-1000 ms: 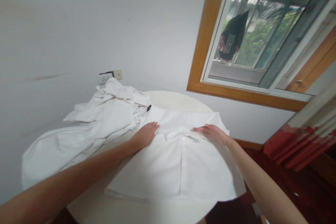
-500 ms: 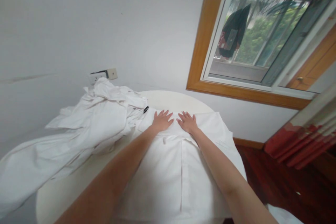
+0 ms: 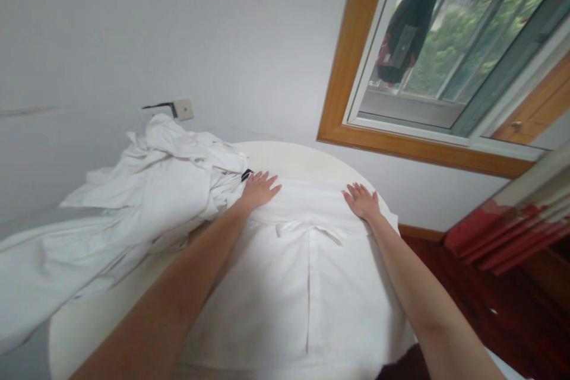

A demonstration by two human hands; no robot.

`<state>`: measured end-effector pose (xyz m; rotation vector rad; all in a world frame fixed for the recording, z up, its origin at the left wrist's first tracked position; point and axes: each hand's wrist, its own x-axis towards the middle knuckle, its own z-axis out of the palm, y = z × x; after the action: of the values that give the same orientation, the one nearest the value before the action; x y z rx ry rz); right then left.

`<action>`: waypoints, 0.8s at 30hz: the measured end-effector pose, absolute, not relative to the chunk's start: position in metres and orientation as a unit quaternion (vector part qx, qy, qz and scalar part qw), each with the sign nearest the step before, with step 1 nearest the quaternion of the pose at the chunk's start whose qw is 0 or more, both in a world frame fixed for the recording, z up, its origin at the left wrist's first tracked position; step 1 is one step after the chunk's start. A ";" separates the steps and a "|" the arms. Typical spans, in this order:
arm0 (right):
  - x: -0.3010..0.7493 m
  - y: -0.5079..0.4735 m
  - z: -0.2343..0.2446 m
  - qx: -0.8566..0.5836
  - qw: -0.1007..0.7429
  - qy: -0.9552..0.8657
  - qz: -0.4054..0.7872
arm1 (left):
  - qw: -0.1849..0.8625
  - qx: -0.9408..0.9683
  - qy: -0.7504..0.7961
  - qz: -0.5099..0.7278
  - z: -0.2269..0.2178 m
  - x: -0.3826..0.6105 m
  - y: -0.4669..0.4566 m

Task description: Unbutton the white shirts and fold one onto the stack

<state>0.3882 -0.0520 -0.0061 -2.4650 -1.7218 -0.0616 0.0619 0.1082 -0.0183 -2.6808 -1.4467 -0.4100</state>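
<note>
A white garment [image 3: 276, 285] lies spread out in front of me, with a smooth band across its far end, a small tie or strap below that band and a straight seam or slit down the middle. My left hand [image 3: 259, 190] rests flat with fingers spread on the band's left end, close to a small black thing [image 3: 246, 174]. On the band's right end lies my right hand [image 3: 363, 202], also flat and spread. Beneath the garment is a round, pale table [image 3: 289, 157].
A heap of white cloth [image 3: 169, 184] covers the table's left side and hangs over its edge. Behind the table is a wall with a socket [image 3: 183, 109]. A wood-framed window [image 3: 332, 101] and a red and cream curtain [image 3: 485, 237] are on the right, above dark red flooring [image 3: 472, 303].
My hands have slid apart along the band, the left one leftward and the right one rightward. The band between them now lies flatter. The camera view has shifted slightly.
</note>
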 end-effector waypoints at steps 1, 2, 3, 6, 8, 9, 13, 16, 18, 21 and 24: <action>0.390 -0.051 -0.006 -0.820 0.068 -0.568 -0.018 | 0.033 -0.871 -0.472 -0.130 -0.018 0.062 0.110; 0.392 -0.050 -0.007 -0.821 0.069 -0.567 -0.015 | 0.032 -0.871 -0.473 -0.126 -0.017 0.062 0.111; 0.393 -0.048 -0.007 -0.820 0.071 -0.567 -0.014 | 0.030 -0.871 -0.474 -0.122 -0.016 0.063 0.113; 0.397 -0.039 -0.008 -0.826 0.082 -0.558 -0.020 | 0.030 -0.872 -0.476 -0.112 -0.015 0.066 0.120; 0.398 -0.033 -0.008 -0.841 0.095 -0.532 -0.035 | 0.031 -0.873 -0.474 -0.112 -0.013 0.070 0.125; 0.399 -0.030 -0.008 -0.851 0.103 -0.513 -0.044 | 0.032 -0.874 -0.472 -0.113 -0.013 0.071 0.128; 0.402 -0.018 -0.010 -0.875 0.123 -0.465 -0.057 | 0.033 -0.875 -0.470 -0.110 -0.011 0.075 0.140; 0.405 -0.009 -0.011 -0.875 0.127 -0.465 -0.041 | 0.033 -0.875 -0.472 -0.105 -0.010 0.077 0.149; 0.407 -0.003 -0.011 -0.877 0.130 -0.462 -0.030 | 0.034 -0.874 -0.474 -0.106 -0.010 0.078 0.154; 0.408 0.004 -0.010 -0.878 0.131 -0.460 -0.022 | 0.038 -0.872 -0.475 -0.117 -0.011 0.079 0.161; 0.408 0.008 -0.008 -0.878 0.130 -0.459 -0.021 | 0.050 -0.866 -0.476 -0.142 -0.010 0.080 0.163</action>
<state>0.4085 0.0075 -0.0083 -2.5527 -1.3345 -0.0618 0.0801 0.1626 -0.0102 -2.6389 -1.4504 -0.4335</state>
